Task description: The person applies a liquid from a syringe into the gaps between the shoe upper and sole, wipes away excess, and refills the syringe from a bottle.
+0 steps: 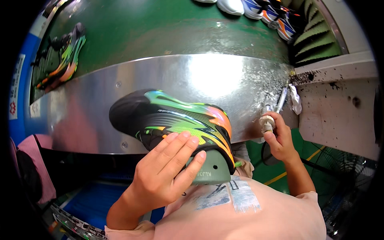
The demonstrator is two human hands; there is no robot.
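Observation:
A black shoe upper (188,116) with green and orange patterning is stretched over a grey-green last (212,168). Its toe points left over the metal edge of the bench, and the last's open top faces my body. My left hand (164,170) grips the upper, its fingers lying along the near side; the thumb is hidden. On the right, my right hand (280,138) is closed round a whitish, rounded lump (267,123) whose kind I cannot make out. Just beyond it, a slim silvery tool (282,100) lies beside a crumpled white scrap (295,100).
A shiny metal strip (156,74) borders a green belt surface (160,36). More lasted uppers (66,60) stand at the far left, and several shoes (252,9) at the far right. A stained pale metal wall (338,108) rises on the right; a pink-covered thing (36,168) is at left.

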